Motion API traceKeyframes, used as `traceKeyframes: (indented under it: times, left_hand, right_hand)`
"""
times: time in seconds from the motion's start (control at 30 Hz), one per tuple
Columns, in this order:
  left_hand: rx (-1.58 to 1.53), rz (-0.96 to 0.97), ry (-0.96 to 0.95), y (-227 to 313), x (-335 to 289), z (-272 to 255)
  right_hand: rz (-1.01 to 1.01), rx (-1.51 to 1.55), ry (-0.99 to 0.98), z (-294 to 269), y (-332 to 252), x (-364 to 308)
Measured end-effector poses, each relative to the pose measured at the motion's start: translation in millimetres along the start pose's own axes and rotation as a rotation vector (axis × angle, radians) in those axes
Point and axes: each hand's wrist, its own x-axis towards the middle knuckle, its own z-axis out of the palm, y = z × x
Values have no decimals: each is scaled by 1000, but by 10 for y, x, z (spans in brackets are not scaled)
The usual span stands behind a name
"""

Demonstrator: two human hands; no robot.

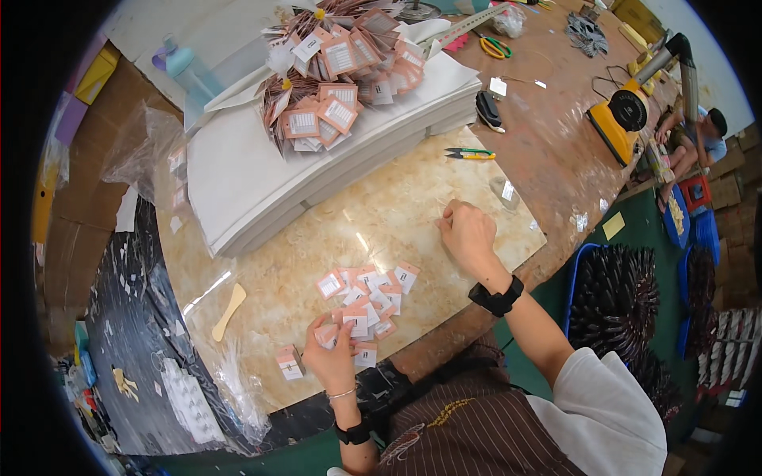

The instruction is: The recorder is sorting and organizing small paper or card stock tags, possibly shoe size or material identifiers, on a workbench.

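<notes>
My left hand (330, 363) is closed around a small pink-and-white tag (326, 336), at the left edge of a loose pile of similar tags (383, 300). One tag (355, 319) shows right at its fingertips; whether it is held too, I cannot tell. Left of that hand, a small stack of tags (290, 363) lies by itself. My right hand (470, 232) is over the marbled board (405, 202), fingers curled in a pinch; anything between them is too small to make out. Thread snips (470, 154) with green and yellow handles lie beyond it.
A thick stack of white sheets (238, 178) spans the back, with bundles of tags (329, 111) on top. A pale wooden stick (229, 312) lies at left. Scissors (495, 48) and a yellow machine (615, 127) are far right. Blue bins of dark items (615, 289) stand below; another person sits beyond.
</notes>
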Motion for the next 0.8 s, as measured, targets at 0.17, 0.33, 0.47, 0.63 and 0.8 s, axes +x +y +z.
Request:
traceKeyframes:
  times: [0.17,0.33,0.47,0.63,0.8]
  left_hand:
    - [184,89,157,18,7,-165]
    - [-419,-11,-74,-109,35,-428]
    - [-648,-74,-268,-24,-30,-387]
    - [-551,-15,-288,160,-116,-240]
    - [-557,66,-167,283,-233,-168]
  right_hand:
    - [-4,50,10,87,30,-36]
    - [-100,7,-35,76,15,-140]
    - [-129,369,-374,-235,-232,-396]
    - [-390,728,-681,-379,-674,-860]
    - [-464,600,-654,-533,-1088,-1015]
